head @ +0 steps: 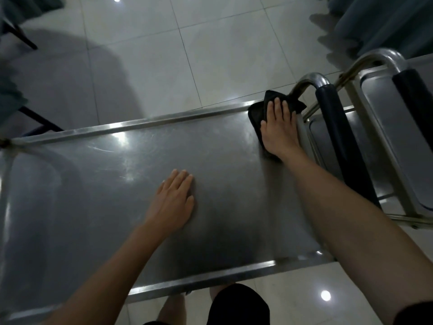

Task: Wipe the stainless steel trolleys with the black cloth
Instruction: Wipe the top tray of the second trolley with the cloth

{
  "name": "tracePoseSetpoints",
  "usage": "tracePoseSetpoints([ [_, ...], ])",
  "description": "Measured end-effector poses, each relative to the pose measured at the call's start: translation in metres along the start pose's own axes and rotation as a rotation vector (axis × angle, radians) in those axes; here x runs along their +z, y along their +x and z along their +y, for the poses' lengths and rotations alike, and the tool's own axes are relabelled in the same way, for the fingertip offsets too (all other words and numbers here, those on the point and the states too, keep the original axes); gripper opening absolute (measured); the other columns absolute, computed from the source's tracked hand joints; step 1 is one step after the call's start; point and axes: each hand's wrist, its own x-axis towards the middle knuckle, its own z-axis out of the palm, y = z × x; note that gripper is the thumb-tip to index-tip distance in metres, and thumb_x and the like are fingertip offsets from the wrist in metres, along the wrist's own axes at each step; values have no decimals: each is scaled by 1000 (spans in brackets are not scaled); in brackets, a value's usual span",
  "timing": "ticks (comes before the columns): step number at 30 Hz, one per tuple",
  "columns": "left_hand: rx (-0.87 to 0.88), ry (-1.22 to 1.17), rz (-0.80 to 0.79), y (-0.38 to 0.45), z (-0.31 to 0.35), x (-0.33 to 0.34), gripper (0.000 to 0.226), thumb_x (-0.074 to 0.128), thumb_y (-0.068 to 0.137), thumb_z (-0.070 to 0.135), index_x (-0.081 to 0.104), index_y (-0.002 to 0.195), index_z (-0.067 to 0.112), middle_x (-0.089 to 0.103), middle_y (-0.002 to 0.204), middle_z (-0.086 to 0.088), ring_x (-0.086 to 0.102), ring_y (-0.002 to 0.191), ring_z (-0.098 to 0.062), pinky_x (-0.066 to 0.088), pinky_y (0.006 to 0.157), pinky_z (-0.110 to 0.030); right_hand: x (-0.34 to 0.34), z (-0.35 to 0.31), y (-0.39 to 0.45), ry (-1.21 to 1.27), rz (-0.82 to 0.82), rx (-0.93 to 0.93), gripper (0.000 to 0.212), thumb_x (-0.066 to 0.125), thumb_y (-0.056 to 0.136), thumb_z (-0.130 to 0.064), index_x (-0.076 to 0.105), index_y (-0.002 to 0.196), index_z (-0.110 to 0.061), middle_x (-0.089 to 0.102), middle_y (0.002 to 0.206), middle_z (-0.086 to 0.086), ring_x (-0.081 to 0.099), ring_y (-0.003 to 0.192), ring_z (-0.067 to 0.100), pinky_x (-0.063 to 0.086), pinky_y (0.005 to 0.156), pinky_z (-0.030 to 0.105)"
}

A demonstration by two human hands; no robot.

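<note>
right hand [278, 127] presses black cloth [257, 113] on trolley [117, 184] corner; left hand [174, 202] lies flat.

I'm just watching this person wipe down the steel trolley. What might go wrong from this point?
The right hand presses the black cloth flat into the far corner, right beside the handle post; fingers could knock against it, or the cloth could snag there. The left hand leans flat on the trolley top, so the trolley might shift under that push. A second trolley stands close on the right and might get bumped.
</note>
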Motion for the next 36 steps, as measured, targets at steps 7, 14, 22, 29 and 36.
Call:
tracePoseSetpoints([
  [7,100,8,-8,15,25,5,59,44,100,32,28,154,17,19,162,-5,9,151,-25,16,121,-44,7,5,-25,4,7,-21,65,24,105,-39,4,159,-8,1,168,12,-3,154,29,5,124,53],
  [14,151,127,-87,32,61,7,60,41,100,40,22,154,24,8,164,-7,-1,151,-31,14,120,-54,18,18,-109,3,34,-29,64,29,105,-37,11,159,-8,6,167,13,1,154,30,11,123,55],
  [22,132,222,-78,52,80,15,75,39,94,64,14,155,29,-1,164,-7,-5,150,-35,16,115,-63,38,32,-217,1,16,33,65,29,107,-39,6,159,-8,0,167,13,-5,154,31,16,121,55],
  [29,97,253,-47,56,59,18,74,34,94,65,18,155,26,1,164,-9,-6,150,-33,12,116,-63,50,25,-283,25,-16,92,66,32,105,-38,10,159,-8,2,167,14,-3,154,33,19,120,57],
  [36,30,212,-31,47,33,19,72,35,95,62,14,156,31,0,165,-6,-3,150,-33,14,115,-63,56,-11,-277,28,-56,-41,65,20,105,-40,4,159,-8,-4,167,15,-9,153,33,13,121,59],
])
